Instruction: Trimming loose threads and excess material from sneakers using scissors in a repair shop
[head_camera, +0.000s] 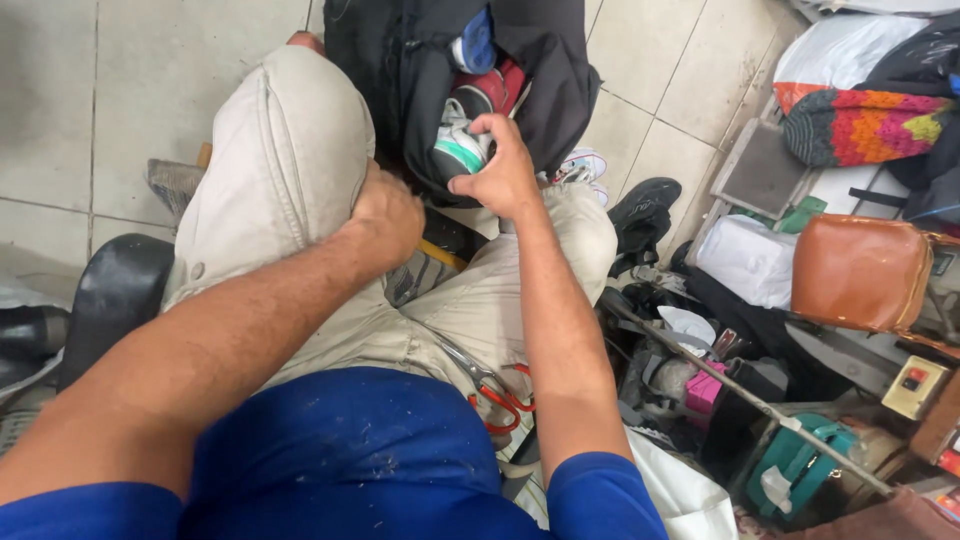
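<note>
A white-and-green sneaker (458, 150) is pinched at its heel by the right hand (503, 175), inside the open black bag (400, 60) on the floor. It is judged light, flexible, best gripped at the firm heel. The left hand (388, 213) is closed, pressed to the knee.

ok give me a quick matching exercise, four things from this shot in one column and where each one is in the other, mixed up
1. right hand
2. left hand
3. scissors
4. brown bag

a. on the lap, orange handles
b. at the right, among the clutter
c. on the white and green shoe in the black bag
d. against the left knee

Pairs: 1-c, 2-d, 3-a, 4-b
</note>
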